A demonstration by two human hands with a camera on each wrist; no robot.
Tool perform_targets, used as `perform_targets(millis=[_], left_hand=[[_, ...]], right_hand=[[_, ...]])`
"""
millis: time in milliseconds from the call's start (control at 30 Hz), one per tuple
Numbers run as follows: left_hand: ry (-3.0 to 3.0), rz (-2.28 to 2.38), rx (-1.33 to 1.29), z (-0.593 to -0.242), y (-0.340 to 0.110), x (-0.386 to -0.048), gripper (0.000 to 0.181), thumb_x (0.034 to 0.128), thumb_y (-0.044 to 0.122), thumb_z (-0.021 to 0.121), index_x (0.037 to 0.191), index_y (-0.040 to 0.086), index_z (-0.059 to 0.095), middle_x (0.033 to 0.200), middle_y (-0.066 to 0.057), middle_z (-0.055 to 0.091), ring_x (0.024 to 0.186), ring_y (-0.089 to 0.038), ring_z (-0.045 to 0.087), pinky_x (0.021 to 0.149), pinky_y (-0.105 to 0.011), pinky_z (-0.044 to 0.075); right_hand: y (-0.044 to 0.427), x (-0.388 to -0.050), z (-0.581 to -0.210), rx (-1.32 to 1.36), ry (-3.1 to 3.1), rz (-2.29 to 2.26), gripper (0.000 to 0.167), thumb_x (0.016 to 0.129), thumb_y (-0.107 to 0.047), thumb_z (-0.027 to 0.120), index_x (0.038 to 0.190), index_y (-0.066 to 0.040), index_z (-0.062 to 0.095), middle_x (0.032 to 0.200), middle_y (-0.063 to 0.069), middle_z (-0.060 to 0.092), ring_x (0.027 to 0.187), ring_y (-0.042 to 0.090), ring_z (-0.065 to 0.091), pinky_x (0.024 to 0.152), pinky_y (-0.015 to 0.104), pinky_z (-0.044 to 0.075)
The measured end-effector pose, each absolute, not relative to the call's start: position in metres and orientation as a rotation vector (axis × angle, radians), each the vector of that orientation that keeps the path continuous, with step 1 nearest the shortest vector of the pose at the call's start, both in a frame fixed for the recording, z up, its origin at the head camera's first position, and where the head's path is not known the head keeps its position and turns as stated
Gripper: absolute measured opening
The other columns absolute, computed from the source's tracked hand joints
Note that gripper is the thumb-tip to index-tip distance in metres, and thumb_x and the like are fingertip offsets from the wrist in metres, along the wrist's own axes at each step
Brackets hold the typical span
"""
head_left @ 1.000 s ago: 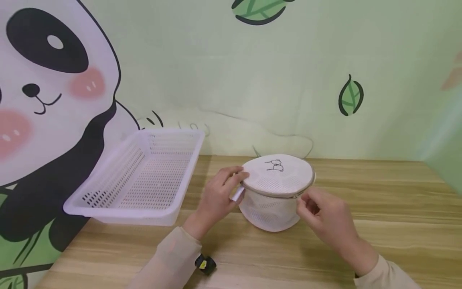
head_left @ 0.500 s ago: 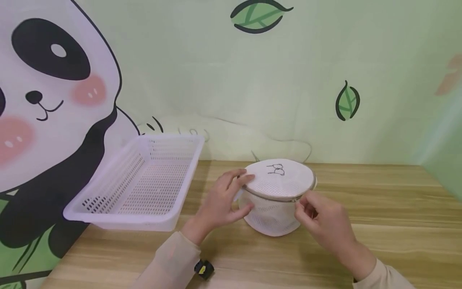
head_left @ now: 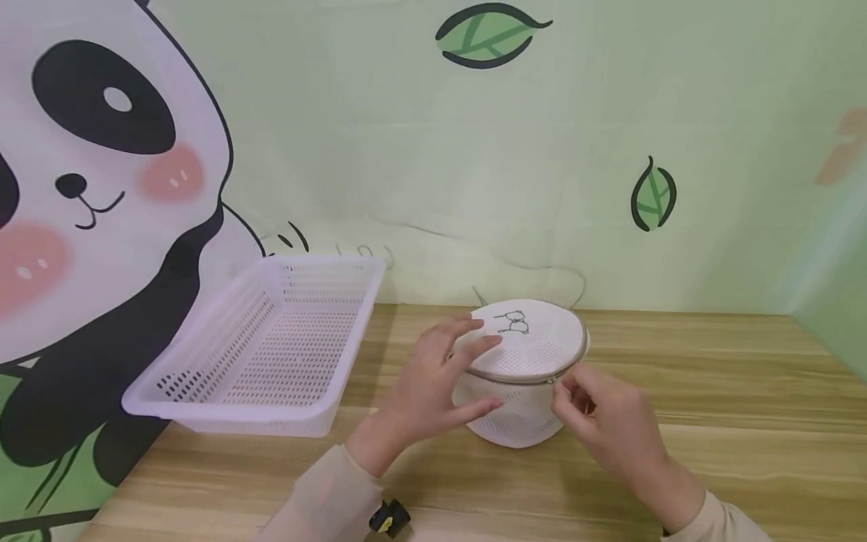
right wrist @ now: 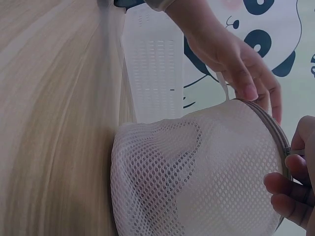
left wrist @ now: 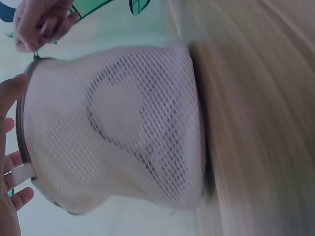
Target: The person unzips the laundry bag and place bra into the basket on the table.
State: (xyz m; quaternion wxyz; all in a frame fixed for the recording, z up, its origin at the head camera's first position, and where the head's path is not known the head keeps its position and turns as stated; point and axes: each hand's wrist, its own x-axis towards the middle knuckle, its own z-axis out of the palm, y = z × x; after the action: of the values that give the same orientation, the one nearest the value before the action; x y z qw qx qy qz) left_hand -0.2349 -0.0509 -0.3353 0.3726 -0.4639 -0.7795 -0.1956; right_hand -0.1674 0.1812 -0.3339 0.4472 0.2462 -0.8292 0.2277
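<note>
A round white mesh laundry bag (head_left: 511,421) stands upright on the table, its flat lid (head_left: 542,339) marked with a small dark line drawing. A grey-brown zipper (right wrist: 266,118) runs round the lid's edge. My right hand (head_left: 612,425) pinches the small zipper pull (left wrist: 36,55) at the front right of the rim. On the left, my left hand (head_left: 436,376) spreads its fingers over the lid's edge, the thumb apart from them in front of the mesh side. A white fabric tag (left wrist: 20,175) sticks out at the rim near this hand. A dark curved pattern shows on the mesh.
A white perforated plastic basket (head_left: 325,406) stands to the left on the wooden table (head_left: 745,452). Behind the table is a green wall (head_left: 379,113) with a panda and leaves. Something small and black (head_left: 389,518) is beside the left sleeve.
My left hand has let go of the white tag, lifted its thumb and shifted right over the lid with fingers spread. The right hand keeps its pinch at nearly the same spot.
</note>
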Motion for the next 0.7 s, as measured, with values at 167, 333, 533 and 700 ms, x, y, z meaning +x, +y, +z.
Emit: perform_targets(millis=[167, 333, 533, 700], left_hand=[[-1.91, -0.481, -1.213, -0.332, -0.042, -0.227, 0.069, 0.0712, 0.042, 0.081, 0.128, 0.016, 0.053, 0.13, -0.012, 0.055, 0.125, -0.029, 0.051, 0.103, -0.046, 0.043], [-1.847, -0.471, -1.233, -0.33, -0.034, -0.221, 0.064, 0.0702, 0.038, 0.083, 0.123, 0.014, 0.057, 0.127, -0.012, 0.056, 0.122, -0.027, 0.053, 0.104, -0.041, 0.043], [-1.815, -0.472, -1.228, -0.333, -0.027, -0.219, 0.058, 0.0703, 0.034, 0.083, 0.118, 0.013, 0.059, 0.124, -0.01, 0.058, 0.119, -0.025, 0.054, 0.103, -0.038, 0.044], [-1.767, -0.467, -1.213, -0.335, -0.022, -0.219, 0.055, 0.0692, 0.031, 0.084, 0.116, 0.013, 0.06, 0.121, -0.01, 0.059, 0.117, -0.024, 0.056, 0.101, -0.037, 0.046]], right_hand=[[0.182, -0.167, -0.334, 0.615, -2.044, 0.559, 0.016, 0.068, -0.003, 0.061, 0.065, -0.016, 0.052, 0.057, -0.012, 0.049, 0.054, -0.005, 0.042, 0.047, 0.008, 0.037], [0.182, -0.168, -0.336, 0.625, -2.029, 0.564, 0.016, 0.068, -0.003, 0.061, 0.065, -0.016, 0.052, 0.057, -0.012, 0.049, 0.054, -0.006, 0.042, 0.046, 0.008, 0.036], [0.181, -0.17, -0.338, 0.638, -2.0, 0.561, 0.016, 0.068, -0.003, 0.061, 0.066, -0.017, 0.052, 0.057, -0.013, 0.049, 0.053, -0.006, 0.042, 0.046, 0.008, 0.036], [0.18, -0.171, -0.339, 0.648, -1.979, 0.55, 0.015, 0.067, -0.004, 0.06, 0.065, -0.017, 0.052, 0.056, -0.013, 0.049, 0.052, -0.006, 0.043, 0.046, 0.008, 0.035]])
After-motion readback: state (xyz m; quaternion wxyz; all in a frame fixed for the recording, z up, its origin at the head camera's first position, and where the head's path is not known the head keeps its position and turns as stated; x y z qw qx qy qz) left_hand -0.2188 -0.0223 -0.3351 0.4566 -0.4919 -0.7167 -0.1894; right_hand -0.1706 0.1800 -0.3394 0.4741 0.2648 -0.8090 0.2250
